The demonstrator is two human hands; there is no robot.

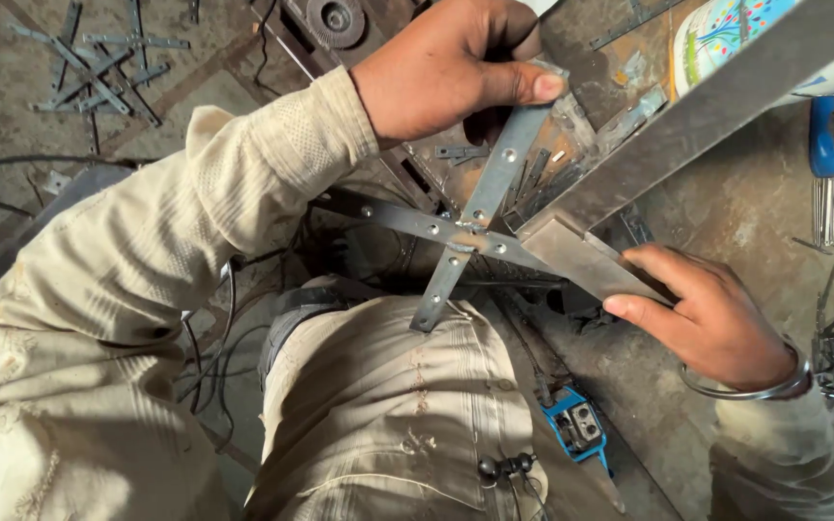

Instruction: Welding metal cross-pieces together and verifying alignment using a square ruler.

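a cross of two flat metal strips (463, 234) with punched holes sat above the person's lap, touching the end of a square steel tube (629, 169). the left hand (456, 68) pinched the upper strip. the right hand (711, 314) gripped the tube's end. loose strips (98, 63) lay on the floor, well apart.

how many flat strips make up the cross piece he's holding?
2. One flat strip runs from the left hand down toward the lap; the crossing strip runs leftward from the square tube that the right hand touches.
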